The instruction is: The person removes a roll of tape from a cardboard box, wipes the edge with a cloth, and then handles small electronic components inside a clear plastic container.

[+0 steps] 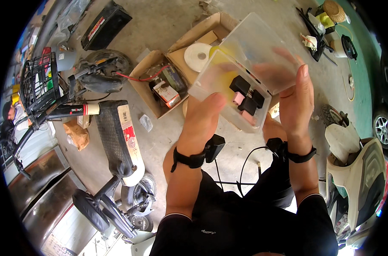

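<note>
Between my hands is a clear plastic box (201, 85), tilted, with its hinged lid (258, 45) swung up. My left hand (206, 113) grips the box's left side, thumb along the near wall, with its fingers seen blurred through the plastic. My right hand (297, 102) holds the lid's right side, thumb pointing up and fingers behind the plastic. Several black blocks (240, 84) lie inside the box beside pink pieces (238, 98). A blurry yellow thing (226, 83) shows through the clear wall; its kind cannot be made out.
Open cardboard boxes (141, 91) stand on the floor beyond, one with a white roll (197, 57) in it. A scooter (117, 136) and a black battery (106, 26) are at left. White bodywork (358, 170) stands at right. A cable (241, 173) hangs below my wrists.
</note>
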{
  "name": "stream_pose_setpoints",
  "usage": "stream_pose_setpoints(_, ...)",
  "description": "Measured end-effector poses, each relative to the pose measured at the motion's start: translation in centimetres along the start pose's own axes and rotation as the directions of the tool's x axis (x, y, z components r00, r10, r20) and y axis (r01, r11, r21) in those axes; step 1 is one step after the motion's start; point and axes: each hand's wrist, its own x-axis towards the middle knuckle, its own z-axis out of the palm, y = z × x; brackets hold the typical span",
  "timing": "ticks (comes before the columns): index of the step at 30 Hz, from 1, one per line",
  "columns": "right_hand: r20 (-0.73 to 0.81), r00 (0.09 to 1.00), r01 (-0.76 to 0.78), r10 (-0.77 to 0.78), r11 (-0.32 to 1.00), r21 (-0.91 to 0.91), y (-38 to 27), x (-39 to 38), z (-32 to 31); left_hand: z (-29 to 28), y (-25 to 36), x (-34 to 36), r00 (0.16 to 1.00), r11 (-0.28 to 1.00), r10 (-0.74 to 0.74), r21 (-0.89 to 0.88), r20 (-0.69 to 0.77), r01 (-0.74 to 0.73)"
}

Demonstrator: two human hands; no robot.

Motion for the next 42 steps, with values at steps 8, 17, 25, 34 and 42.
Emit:
stream_pose_setpoints(8,0.253,0.54,0.533,-0.803,0.093,-0.841,0.4,0.3,-1.0,1.4,0.0,-0.1,0.998,0.982,-0.043,-0.185,0.035,0.049)
stream_pose_setpoints(17,0.585,0.724,0.642,-0.367,0.048,-0.765,-0.6,-0.6,0.7,1.9,0.2,0.2,0.996,0.994,0.07,-0.083,-0.06,-0.075)
stream_pose_setpoints(25,0.627,0.713,0.697,-0.314,0.218,-0.683,-0.1,-0.5,0.7,1.5,0.4,0.0,0.993,0.994,0.088,-0.055,-0.074,-0.093)
stream_pose_setpoints(34,0.456,0.854,0.521,-0.25,0.394,-0.758,0.3,-1.0,1.7,1.6,0.0,-0.1,0.988,0.989,0.126,0.09,-0.092,-0.118)
stream_pose_setpoints(42,0.471,0.82,0.572,-0.326,0.427,-0.7,0.9,-0.6,1.1,2.3,-0.1,0.1,0.99,0.997,0.073,-0.02,-0.122,-0.076)
